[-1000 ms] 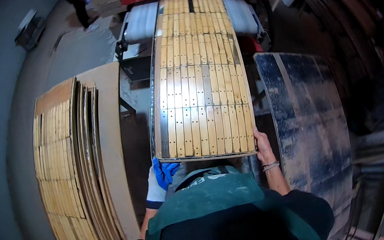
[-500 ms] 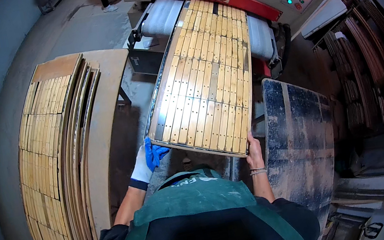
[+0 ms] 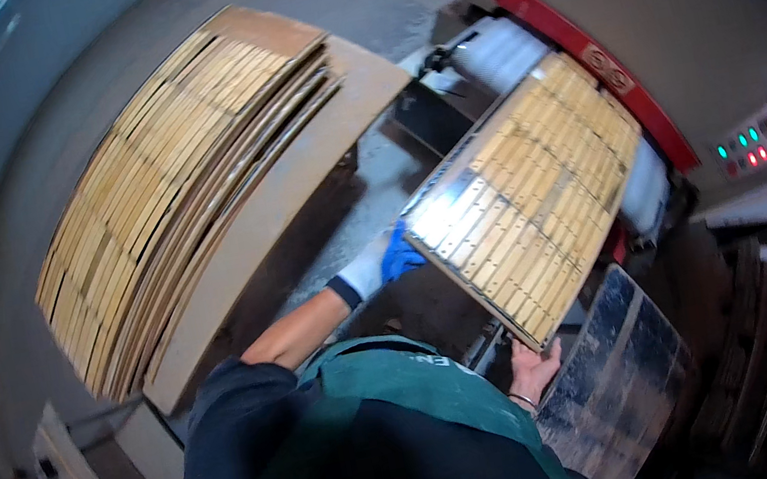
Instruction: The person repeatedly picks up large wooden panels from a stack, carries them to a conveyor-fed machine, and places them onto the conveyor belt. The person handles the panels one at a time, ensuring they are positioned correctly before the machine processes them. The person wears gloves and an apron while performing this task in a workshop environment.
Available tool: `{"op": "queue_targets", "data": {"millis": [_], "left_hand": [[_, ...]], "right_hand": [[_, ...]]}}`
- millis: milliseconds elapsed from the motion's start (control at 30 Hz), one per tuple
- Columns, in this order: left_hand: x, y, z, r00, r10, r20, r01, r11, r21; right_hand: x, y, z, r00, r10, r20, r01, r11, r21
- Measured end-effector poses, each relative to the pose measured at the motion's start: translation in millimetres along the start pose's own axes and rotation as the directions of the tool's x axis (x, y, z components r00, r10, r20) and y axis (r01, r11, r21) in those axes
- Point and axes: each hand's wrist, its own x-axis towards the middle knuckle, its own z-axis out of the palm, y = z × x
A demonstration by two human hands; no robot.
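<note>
Board of wooden strips (image 3: 539,198) at three o'clock, slanting up from the person toward two, and both hands are at its near end! Left hand (image 3: 398,253), in a blue-and-white glove, sits right at the middle of the view: fingers curled in at the board's near-left corner, tips out of sight. Down at five o'clock, bare right hand (image 3: 534,372) meets the other near corner, fingers up against the underside, thumb standing off; how far those fingers close, I cannot tell.

Out at two o'clock the far end reaches the red bar (image 3: 594,72), with white belt (image 3: 500,56) showing on either side. So, by my reading, this is the steadying step: hands at the near corners, machine at the far end. Any next move calls for both corners level, the strips flat, and the board square to that bar.

Over at ten o'clock, more strip-covered boards (image 3: 180,172) lie stacked on a pale desk (image 3: 367,80); a dark desk (image 3: 619,373) waits between four and five, just beside the right hand.
</note>
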Motion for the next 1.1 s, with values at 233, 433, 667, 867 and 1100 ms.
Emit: {"op": "queue_targets", "data": {"millis": [233, 433, 667, 867, 1100], "left_hand": [[-12, -3, 12, 0.998, -0.016, 0.06, 0.026, 0.987, -0.157], [-29, -37, -34, 0.95, 0.246, 0.193, -0.239, 0.969, -0.062], [-118, -69, -97, 0.992, 0.126, 0.019, -0.125, 0.992, -0.018], [-190, -98, -150, 0.974, 0.177, -0.143, -0.184, 0.982, -0.037], [-244, -99, -164, 0.935, 0.165, -0.313, -0.198, 0.977, -0.075]], "right_hand": [[13, -9, -10, 0.996, 0.038, 0.08, -0.038, 0.999, -0.001], [34, -18, -16, 0.993, 0.055, 0.106, -0.053, 0.998, -0.025], [22, -7, 2, 0.998, 0.02, 0.057, -0.016, 0.997, -0.074], [21, -5, 6, 0.998, 0.013, 0.065, -0.014, 1.0, 0.022], [46, -10, -4, 0.99, 0.041, 0.138, -0.047, 0.998, 0.043]]}}
